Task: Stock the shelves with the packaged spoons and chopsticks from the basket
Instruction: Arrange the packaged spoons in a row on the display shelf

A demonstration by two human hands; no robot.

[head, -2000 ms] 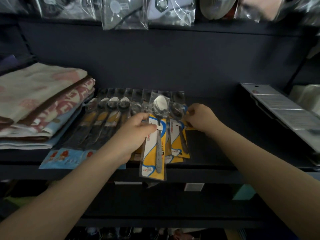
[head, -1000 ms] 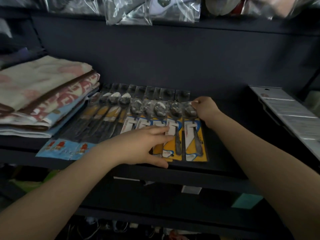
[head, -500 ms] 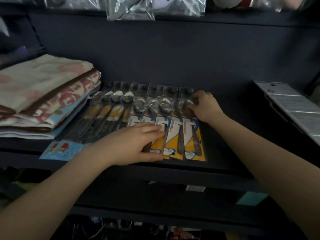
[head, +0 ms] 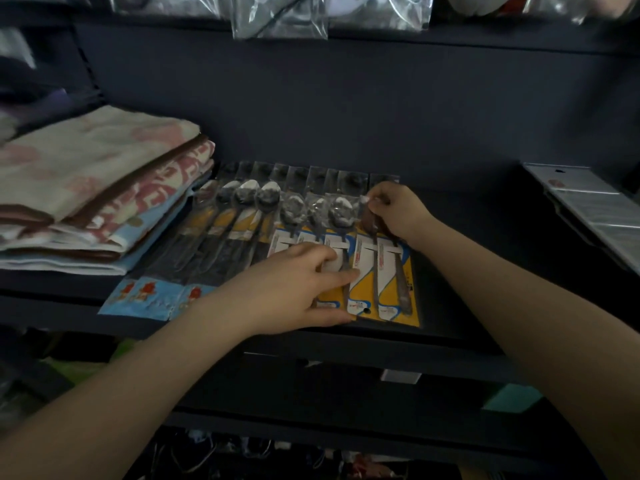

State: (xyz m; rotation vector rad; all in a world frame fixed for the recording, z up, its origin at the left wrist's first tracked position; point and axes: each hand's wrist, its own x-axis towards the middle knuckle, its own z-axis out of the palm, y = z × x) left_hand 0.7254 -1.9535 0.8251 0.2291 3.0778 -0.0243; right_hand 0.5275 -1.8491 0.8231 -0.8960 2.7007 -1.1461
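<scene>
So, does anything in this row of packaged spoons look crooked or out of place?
Nothing stands out. The yellow-carded packaged spoons lie overlapped in a fairly even row on the dark shelf. The left hand rests on their lower ends and the right hand pinches the last pack's top.

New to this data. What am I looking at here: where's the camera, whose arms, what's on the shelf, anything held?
There is no robot. A person wears one wide-angle camera on the head, looking down at their own bare arms, so this is the only view.

They stand at a dark shelf. On it lies a row of packaged spoons on yellow and white cards, overlapping side by side. Left of the row is a stack of folded towels; at the right edge lie flat grey packs.

The left hand rests on the lower ends of the cards, thumb at the front edge. The right hand pinches the top of the rightmost pack. No basket is in view.
</scene>
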